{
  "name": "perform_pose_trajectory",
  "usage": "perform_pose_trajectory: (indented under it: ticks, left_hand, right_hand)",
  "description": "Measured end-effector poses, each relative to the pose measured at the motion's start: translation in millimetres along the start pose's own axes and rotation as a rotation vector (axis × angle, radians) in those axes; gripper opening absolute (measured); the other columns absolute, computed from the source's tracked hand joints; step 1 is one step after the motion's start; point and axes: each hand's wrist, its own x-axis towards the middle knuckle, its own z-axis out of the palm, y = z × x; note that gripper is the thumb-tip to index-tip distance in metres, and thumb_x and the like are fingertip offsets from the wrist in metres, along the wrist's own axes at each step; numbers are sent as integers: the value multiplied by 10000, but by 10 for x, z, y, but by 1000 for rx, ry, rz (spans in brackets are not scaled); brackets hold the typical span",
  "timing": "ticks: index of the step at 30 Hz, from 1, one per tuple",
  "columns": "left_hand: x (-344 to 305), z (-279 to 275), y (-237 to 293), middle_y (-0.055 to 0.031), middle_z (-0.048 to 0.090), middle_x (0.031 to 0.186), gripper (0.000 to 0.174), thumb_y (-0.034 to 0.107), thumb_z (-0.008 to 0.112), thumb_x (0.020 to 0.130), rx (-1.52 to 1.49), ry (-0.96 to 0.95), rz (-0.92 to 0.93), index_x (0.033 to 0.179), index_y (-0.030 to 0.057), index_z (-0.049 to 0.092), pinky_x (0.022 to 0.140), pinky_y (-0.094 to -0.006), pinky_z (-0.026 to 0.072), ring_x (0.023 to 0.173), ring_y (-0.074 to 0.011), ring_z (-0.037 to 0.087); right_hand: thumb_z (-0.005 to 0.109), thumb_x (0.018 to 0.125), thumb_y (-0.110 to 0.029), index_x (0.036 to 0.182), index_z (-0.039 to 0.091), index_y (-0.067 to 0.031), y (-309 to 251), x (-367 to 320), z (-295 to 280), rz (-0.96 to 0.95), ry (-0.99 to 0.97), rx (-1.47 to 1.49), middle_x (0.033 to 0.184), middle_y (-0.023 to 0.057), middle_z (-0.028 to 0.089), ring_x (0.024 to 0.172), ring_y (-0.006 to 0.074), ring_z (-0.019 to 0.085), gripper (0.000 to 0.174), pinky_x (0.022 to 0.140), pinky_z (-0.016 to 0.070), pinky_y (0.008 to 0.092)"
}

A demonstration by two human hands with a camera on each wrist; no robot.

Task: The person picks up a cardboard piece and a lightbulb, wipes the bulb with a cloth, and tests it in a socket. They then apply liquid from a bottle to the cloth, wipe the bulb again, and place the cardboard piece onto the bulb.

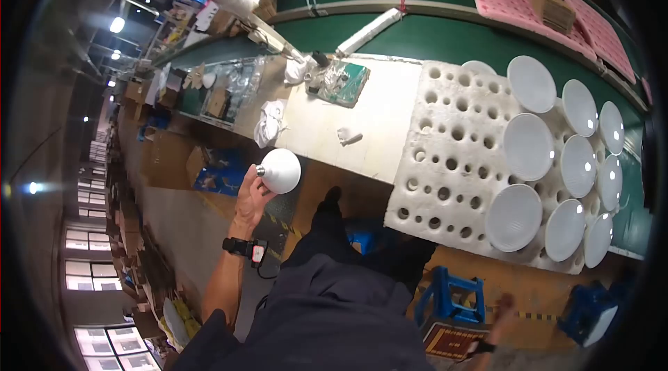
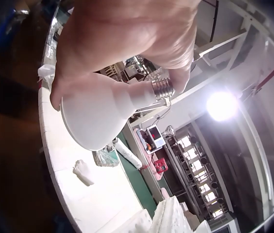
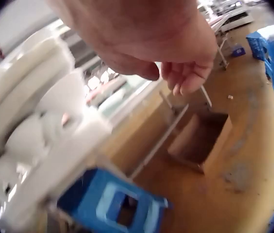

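My left hand (image 1: 252, 200) holds a white reflector light bulb (image 1: 282, 171) in the air, off the front edge of the worktable. In the left wrist view, a digit lies along the white body of the bulb (image 2: 95, 109) and another is at its metal screw base (image 2: 162, 89). Low on the right, beside the body and over the floor, is my right hand (image 1: 502, 305), blurred. The right wrist view shows its fingers loosely curled with nothing in them. Several similar bulbs (image 1: 527, 147) stand face up in the right part of a white foam board (image 1: 445, 162) with rows of holes.
On the white tabletop (image 1: 316, 131) lie a crumpled white scrap (image 1: 348, 136), a white cloth (image 1: 270, 123) and a green plastic-wrapped block (image 1: 342, 84). A green conveyor (image 1: 445, 37) runs behind. Blue stools (image 1: 456, 294) and a cardboard box (image 3: 202, 141) are on the floor.
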Motion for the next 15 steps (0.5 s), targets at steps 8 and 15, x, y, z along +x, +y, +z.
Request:
perform_pose_trajectory:
  ticks: [8, 15]
  left_hand:
    - [1546, -376, -252, -212, 325, 1615, 1139, 340, 805, 883, 127, -260, 23, 1651, -32, 50, 1169, -452, 372, 1455, -296, 406]
    - [2575, -347, -394, -284, 337, 1596, 1155, 395, 852, 817, 341, -524, 105, 1617, -81, 168, 1213, -399, 314, 1485, -351, 368]
  right_hand:
    - [622, 1011, -105, 1140, 726, -19, -1594, -3049, 4747, -624, -878, -557, 1084, 190, 720, 1020, 359, 701, 187, 881, 550, 377]
    - [681, 956, -163, 1340, 590, 5, -1240, -2767, 7401, -937, -418, -837, 1254, 231, 623, 1127, 417, 582, 430, 943, 501, 480]
